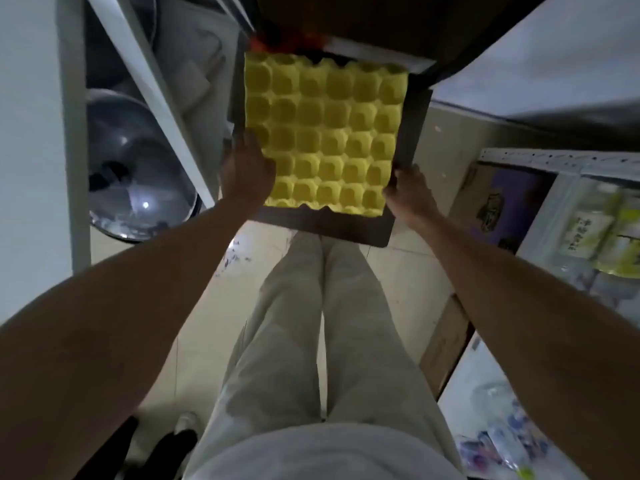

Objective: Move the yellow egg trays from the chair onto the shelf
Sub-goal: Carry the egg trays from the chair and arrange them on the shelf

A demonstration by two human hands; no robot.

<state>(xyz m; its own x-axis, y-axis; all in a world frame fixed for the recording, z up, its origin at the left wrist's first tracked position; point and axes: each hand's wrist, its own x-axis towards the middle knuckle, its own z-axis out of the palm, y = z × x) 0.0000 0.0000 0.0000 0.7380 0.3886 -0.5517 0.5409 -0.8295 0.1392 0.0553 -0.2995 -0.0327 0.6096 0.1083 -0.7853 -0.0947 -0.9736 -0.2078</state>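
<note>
1. Closest in, pale loose trousers (311,341) run straight down the middle over a light tiled floor (201,306), with two bare forearms reaching forward on either side of them.

2. Left hand (246,168) is wrapped on the left edge of the yellow egg tray (322,133), fingers curled over the near-left cups, so it is closed on the tray.

3. Right hand (410,194) is at the near-right corner, fingers pressed against the tray's edge and the dark seat beside it; it looks clamped there, though the fingertips are hidden under the rim.

4. The tray itself: bright yellow moulded pulp, a square grid of rounded egg cups with raised peaks between them and scalloped edges front and back. Whether more than one tray is stacked here cannot be told.

5. It sits on the flat dark seat of a chair (408,140), a smooth square board with rounded corners showing beyond the tray on the near and right sides.

6. Left of the chair, a slanted white metal shelf (149,84) upright, with a shiny rounded metal bowl (138,174) behind it.

7. On the right, cardboard boxes (446,344) on the floor and a perforated white rail (554,157) over clear-wrapped packets.

8. Farthest out, something orange (294,43) peeks just past the tray's far edge; blurred, so no telling what.
</note>
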